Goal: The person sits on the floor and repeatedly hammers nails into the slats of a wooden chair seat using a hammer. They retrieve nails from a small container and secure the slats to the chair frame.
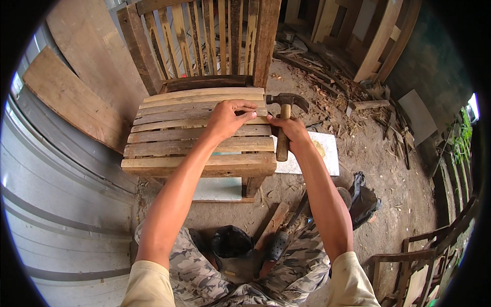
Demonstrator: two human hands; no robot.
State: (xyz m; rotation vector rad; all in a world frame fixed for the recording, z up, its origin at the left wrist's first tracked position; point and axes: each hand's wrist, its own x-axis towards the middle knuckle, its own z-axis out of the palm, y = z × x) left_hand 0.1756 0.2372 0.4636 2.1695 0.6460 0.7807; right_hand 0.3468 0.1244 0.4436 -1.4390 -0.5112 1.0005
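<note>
Left hand (230, 120): curled, with thumb and fingertips drawn together over the right half of the slatted wooden seat (171, 134); cannot tell if pinching anything small. With a slack pinch, could lose a small piece through the gaps; if left under a stray blow, could get bruised. Farther right, just past the seat's edge, right hand (292, 130): wrapped around a claw hammer (283, 142), head uppermost. If gripped loosely, could twist and glance off.
</note>
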